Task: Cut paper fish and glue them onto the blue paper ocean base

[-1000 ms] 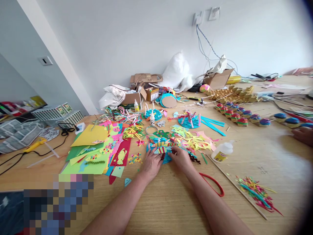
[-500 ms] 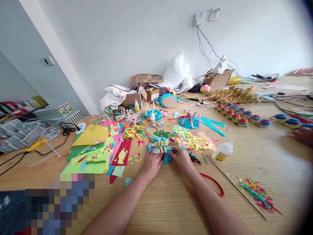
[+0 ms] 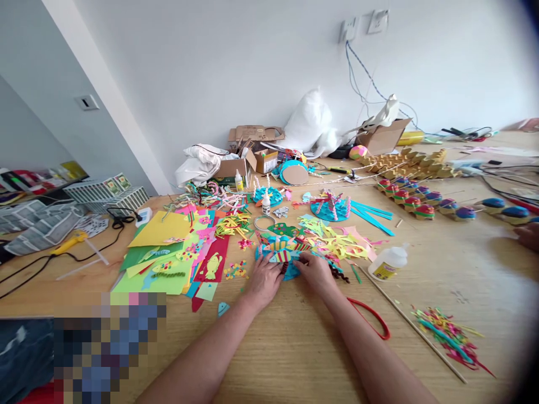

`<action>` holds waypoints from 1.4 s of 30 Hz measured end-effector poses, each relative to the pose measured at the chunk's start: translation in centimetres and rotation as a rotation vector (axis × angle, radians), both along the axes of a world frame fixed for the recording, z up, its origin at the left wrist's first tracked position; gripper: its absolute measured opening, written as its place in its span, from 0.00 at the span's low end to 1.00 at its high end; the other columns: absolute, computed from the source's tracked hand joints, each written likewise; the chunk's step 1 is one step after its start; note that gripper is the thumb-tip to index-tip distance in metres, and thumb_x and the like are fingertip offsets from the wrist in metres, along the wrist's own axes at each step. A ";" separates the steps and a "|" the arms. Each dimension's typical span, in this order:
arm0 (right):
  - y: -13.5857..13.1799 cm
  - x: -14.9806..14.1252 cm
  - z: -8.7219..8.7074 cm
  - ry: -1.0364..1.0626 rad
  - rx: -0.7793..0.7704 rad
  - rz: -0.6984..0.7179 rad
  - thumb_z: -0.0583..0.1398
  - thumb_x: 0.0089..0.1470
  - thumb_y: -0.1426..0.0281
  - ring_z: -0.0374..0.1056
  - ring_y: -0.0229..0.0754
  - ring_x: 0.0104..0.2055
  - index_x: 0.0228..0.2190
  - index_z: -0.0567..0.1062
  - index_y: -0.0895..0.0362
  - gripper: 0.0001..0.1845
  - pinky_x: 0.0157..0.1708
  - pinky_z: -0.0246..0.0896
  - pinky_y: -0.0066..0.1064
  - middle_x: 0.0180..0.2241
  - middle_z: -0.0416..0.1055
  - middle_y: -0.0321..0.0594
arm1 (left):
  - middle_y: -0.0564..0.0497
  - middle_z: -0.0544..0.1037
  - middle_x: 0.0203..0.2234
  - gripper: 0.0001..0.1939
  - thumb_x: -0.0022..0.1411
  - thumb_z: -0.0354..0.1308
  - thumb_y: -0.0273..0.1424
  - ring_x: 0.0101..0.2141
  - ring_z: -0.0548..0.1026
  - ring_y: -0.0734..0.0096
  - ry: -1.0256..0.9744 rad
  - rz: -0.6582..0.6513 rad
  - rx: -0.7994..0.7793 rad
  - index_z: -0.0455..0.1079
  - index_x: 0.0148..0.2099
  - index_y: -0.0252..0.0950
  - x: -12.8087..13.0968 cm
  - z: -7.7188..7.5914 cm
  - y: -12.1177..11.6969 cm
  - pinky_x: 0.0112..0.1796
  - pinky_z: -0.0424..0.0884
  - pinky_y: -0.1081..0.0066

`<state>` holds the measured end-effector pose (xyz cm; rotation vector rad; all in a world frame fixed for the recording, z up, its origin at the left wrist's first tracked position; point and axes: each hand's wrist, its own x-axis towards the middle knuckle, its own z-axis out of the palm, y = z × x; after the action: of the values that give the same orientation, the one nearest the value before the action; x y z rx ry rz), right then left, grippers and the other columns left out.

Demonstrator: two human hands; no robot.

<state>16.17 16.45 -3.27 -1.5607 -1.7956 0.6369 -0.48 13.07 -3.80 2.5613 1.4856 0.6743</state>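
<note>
Both of my hands are at a blue paper disc (image 3: 290,274) decorated with paper fish. My left hand (image 3: 265,281) rests on its left side, fingers stretched out over the disc's edge and the near end of a striped paper fish (image 3: 281,256). With thumb and forefinger closed together, my right hand (image 3: 315,272) holds the fish's other end; the fingertips are partly hidden. A yellow striped fish (image 3: 278,245) lies just behind. Dark brown curled pipe cleaners (image 3: 339,273) stick out to the right of the disc.
Coloured paper sheets (image 3: 155,230) are stacked on the left. A glue bottle (image 3: 388,262), a wooden stick (image 3: 416,325) and a red pipe cleaner loop (image 3: 373,317) lie on the right. Other blue discs (image 3: 330,210) stand behind. Another person's hand (image 3: 528,234) is at the right edge.
The view has shifted slightly, so the scene sits a little further right. Both hands keep nearly the same place on the disc and the striped fish.
</note>
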 end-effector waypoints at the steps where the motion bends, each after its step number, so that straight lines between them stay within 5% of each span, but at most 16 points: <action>1: -0.1 0.0 0.1 0.001 0.000 0.004 0.53 0.42 0.63 0.59 0.37 0.20 0.17 0.68 0.56 0.11 0.21 0.50 0.26 0.17 0.66 0.35 | 0.49 0.75 0.43 0.13 0.59 0.54 0.26 0.47 0.69 0.63 0.001 0.002 0.001 0.68 0.47 0.38 0.0 0.0 0.0 0.55 0.52 0.55; 15: 0.4 0.5 -0.1 -0.021 -0.037 -0.065 0.58 0.38 0.63 0.68 0.43 0.26 0.25 0.75 0.57 0.12 0.25 0.58 0.29 0.23 0.74 0.40 | 0.49 0.75 0.41 0.13 0.60 0.53 0.29 0.49 0.65 0.62 0.027 0.007 0.027 0.67 0.48 0.38 0.0 -0.1 -0.1 0.53 0.54 0.57; 42: 1.1 1.1 -0.7 -0.104 -0.086 -0.043 0.57 0.36 0.58 0.70 0.47 0.27 0.26 0.75 0.57 0.18 0.24 0.58 0.32 0.23 0.75 0.41 | 0.51 0.75 0.39 0.12 0.61 0.51 0.31 0.52 0.61 0.61 0.057 0.009 0.102 0.67 0.47 0.37 0.1 -0.3 -0.1 0.52 0.55 0.59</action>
<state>17.27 17.59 -3.96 -1.7133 -1.8269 0.6298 -0.36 13.00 -4.07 2.6720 1.5193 0.7012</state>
